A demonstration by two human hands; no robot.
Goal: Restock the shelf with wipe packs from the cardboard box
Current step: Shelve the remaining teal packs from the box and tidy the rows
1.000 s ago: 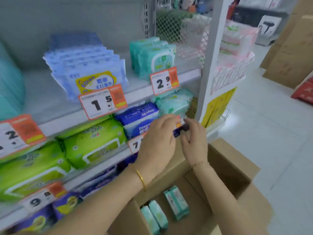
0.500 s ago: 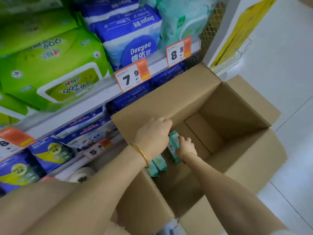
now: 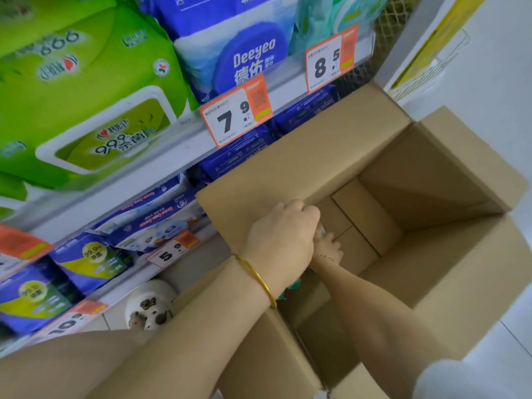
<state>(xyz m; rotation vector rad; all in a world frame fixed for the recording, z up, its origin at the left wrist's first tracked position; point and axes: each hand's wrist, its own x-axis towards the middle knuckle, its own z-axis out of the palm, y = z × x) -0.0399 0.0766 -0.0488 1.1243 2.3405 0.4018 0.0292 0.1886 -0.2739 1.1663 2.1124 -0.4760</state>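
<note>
A: What is nearest to the camera?

B: Two bare forearms go down into the open brown cardboard box [image 3: 322, 156] that stands on the floor against the shelves. The left hand [image 3: 283, 240], with a thin gold bangle [image 3: 260, 280] on its wrist, is above the box opening. Its fingers are curled into a fist, knuckles up, but I cannot tell if they hold something, because the back of the hand hides the underside.

A: And the other hand?

B: The right hand [image 3: 328, 247] is deeper in the box, partly under the left one. Its fingers are bent down toward the box bottom. What they grasp is hidden, so I cannot tell this either.

A: Where are the wipe packs?

B: Only a small teal corner of a wipe pack [image 3: 292, 286] shows in the box, just beside the left wrist. The rest is covered by the arms.

A: What is behind?

B: The grey metal shelf [image 3: 178, 148] carries large green wipe packs [image 3: 86, 90], a blue and white Deeyeo wipe pack [image 3: 233, 50] and pale teal packs [image 3: 331, 15]. White and orange price tags reading 7.9 [image 3: 236, 113] and 8.5 [image 3: 331, 59] hang on its edge. Below are dark blue packs [image 3: 236, 154].
</note>
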